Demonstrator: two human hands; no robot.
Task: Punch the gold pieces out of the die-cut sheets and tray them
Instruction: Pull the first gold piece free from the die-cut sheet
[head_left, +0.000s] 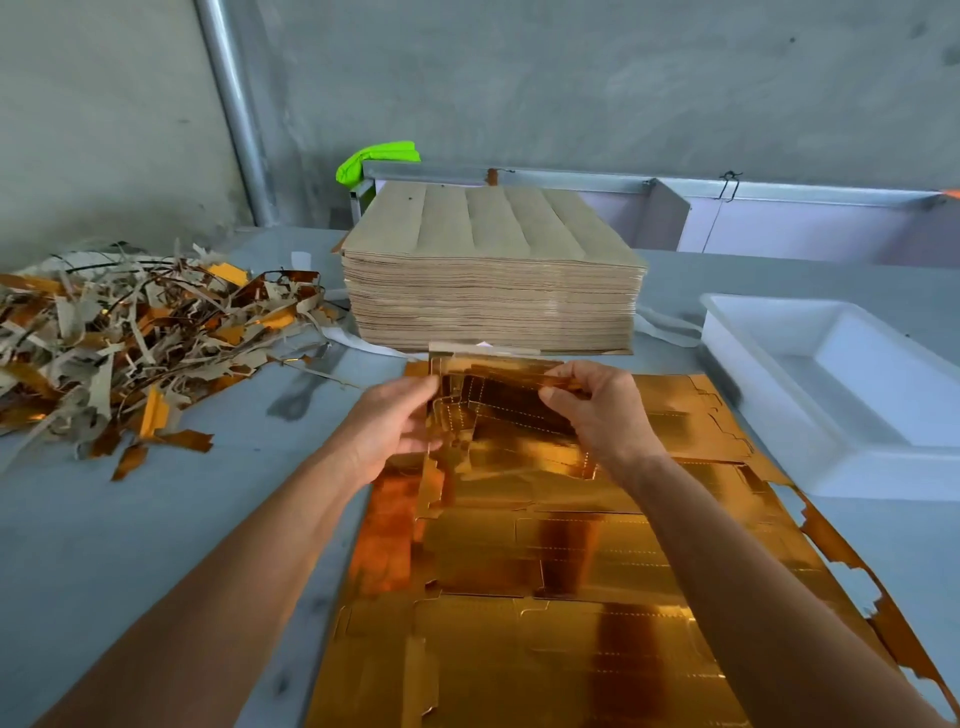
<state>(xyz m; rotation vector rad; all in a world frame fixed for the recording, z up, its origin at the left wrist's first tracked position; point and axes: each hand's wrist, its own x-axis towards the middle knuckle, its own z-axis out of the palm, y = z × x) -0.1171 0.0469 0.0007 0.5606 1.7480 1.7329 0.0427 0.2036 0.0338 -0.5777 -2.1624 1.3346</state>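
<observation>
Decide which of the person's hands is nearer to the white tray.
Right. The right hand pinches the gold piece on the side toward the white tray, which sits further to its right. The left hand holds the piece's opposite edge, farther away.

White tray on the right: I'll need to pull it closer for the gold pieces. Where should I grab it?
Probably the white tray by its near-left rim, with the right hand reaching over from the gold sheet side: the rim flares outward into a lip, and that corner lies closest.
</observation>
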